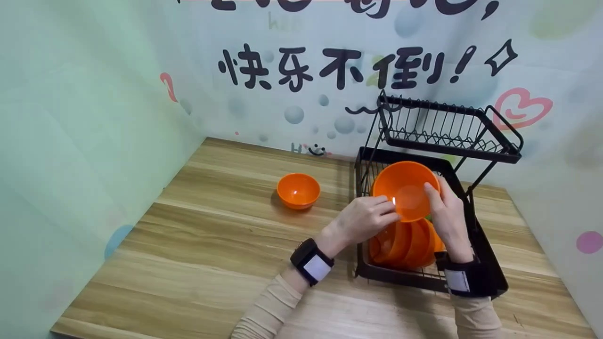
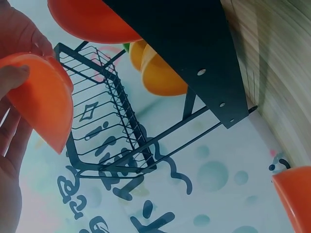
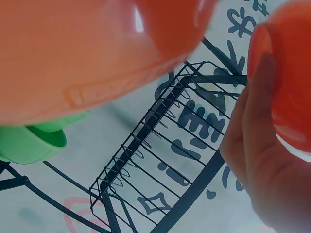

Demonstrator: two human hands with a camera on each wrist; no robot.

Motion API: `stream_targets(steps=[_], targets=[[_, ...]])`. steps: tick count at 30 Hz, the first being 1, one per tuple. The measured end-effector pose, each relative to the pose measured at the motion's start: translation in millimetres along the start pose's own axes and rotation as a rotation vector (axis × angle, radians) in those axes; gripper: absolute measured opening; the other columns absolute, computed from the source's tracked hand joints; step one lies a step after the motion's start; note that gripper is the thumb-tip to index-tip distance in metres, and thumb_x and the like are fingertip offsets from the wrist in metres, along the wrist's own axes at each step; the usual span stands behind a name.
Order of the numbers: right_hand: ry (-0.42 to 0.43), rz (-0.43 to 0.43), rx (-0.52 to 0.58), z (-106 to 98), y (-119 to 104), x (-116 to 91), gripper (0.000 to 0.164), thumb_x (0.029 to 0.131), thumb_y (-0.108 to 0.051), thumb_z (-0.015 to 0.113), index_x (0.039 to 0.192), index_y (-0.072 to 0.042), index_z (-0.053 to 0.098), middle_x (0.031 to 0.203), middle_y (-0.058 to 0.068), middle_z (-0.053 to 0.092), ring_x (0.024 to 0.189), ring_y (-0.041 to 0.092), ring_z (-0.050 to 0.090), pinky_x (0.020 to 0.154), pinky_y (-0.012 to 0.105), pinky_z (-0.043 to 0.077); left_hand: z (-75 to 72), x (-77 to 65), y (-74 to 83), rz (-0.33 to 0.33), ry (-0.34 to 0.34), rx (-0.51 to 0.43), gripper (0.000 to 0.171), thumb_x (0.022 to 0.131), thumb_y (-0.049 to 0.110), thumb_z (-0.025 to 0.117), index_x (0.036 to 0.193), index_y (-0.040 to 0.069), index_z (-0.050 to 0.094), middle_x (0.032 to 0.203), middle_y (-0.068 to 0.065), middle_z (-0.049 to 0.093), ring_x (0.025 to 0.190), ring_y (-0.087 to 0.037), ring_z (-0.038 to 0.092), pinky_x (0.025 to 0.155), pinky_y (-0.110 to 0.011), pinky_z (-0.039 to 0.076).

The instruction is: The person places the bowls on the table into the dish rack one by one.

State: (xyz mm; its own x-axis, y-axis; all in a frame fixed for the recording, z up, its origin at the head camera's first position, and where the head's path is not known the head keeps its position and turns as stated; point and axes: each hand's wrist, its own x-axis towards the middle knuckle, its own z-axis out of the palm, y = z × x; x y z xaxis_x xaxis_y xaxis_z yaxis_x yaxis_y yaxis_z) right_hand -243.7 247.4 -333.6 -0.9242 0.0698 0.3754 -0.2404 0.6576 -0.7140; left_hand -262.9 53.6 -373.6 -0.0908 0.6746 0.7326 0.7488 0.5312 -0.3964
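Above the lower tray of a black dish rack, both hands hold an orange bowl with its inside facing the head camera. The left hand pinches the rim at the lower left. At the right side the right hand grips it, thumb over the rim. In the left wrist view the thumb lies on the orange bowl; in the right wrist view fingers press against the orange bowl. Beneath the hands, several orange bowls stand tilted in a row in the tray.
The two-tier black dish rack stands at the right on a wooden table. Another orange bowl sits upright left of it. Yellow bowls and green bowls show in the rack. Printed fabric walls surround the table.
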Motion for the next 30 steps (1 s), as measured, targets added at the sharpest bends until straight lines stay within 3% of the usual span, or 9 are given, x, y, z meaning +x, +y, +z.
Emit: stream_targets(steps=[3,9,12,19,25,30], targets=[[0.039,0.006,0.004,-1,1,-1,0.043,0.099,-0.041,0.040,0.133,-0.018,0.052,0.121,0.014,0.063,0.079,-0.004,0.053,0.069,0.010,0.042,-0.3,0.3,-0.7,-0.016,0.011,0.000,0.019,0.095,0.014,0.054,0.096,0.020,0.072,0.088,0.006,0.068,0.080,-0.008,0.061,0.073,-0.015,0.050],[0.118,-0.010,-0.043,-3,1,-1,0.041,0.099,-0.035,0.042,0.133,-0.015,0.052,0.117,0.017,0.065,0.088,0.018,0.059,0.071,0.013,0.040,-1.5,-1.0,-2.5,-0.107,-0.068,0.026,0.014,0.094,0.019,0.056,0.096,0.019,0.071,0.092,0.007,0.070,0.082,-0.008,0.062,0.070,-0.016,0.050],[0.145,-0.025,-0.066,-4,1,0,0.040,0.099,-0.031,0.043,0.132,-0.012,0.053,0.109,0.020,0.065,0.090,0.026,0.058,0.070,0.015,0.038,-3.3,-2.1,-2.6,-0.180,-0.170,0.024,0.013,0.092,0.027,0.060,0.094,0.019,0.069,0.091,0.007,0.070,0.081,-0.010,0.062,0.066,-0.018,0.051],[0.174,-0.035,-0.115,-11,3,1,0.041,0.097,-0.029,0.045,0.131,-0.008,0.053,0.108,0.020,0.064,0.090,0.025,0.057,0.070,0.016,0.038,-1.4,-5.4,-1.4,-0.360,-0.531,0.012,0.025,0.089,0.042,0.061,0.096,0.018,0.066,0.091,0.005,0.068,0.081,-0.013,0.065,0.062,-0.027,0.053],[0.196,-0.029,-0.158,-19,8,5,0.045,0.095,-0.029,0.050,0.132,-0.004,0.052,0.099,0.022,0.060,0.087,0.028,0.054,0.071,0.025,0.036,1.6,-8.1,0.6,-0.487,-0.708,-0.031,0.035,0.086,0.048,0.063,0.086,0.015,0.072,0.084,-0.001,0.071,0.073,-0.018,0.068,0.059,-0.032,0.053],[0.190,0.018,-0.206,-26,11,5,0.049,0.093,-0.035,0.051,0.134,-0.007,0.050,0.096,0.021,0.054,0.087,0.030,0.048,0.072,0.033,0.032,2.6,-9.7,2.0,-0.561,-0.849,-0.106,0.039,0.085,0.051,0.063,0.085,0.013,0.073,0.088,-0.003,0.071,0.077,-0.021,0.068,0.064,-0.034,0.054]])
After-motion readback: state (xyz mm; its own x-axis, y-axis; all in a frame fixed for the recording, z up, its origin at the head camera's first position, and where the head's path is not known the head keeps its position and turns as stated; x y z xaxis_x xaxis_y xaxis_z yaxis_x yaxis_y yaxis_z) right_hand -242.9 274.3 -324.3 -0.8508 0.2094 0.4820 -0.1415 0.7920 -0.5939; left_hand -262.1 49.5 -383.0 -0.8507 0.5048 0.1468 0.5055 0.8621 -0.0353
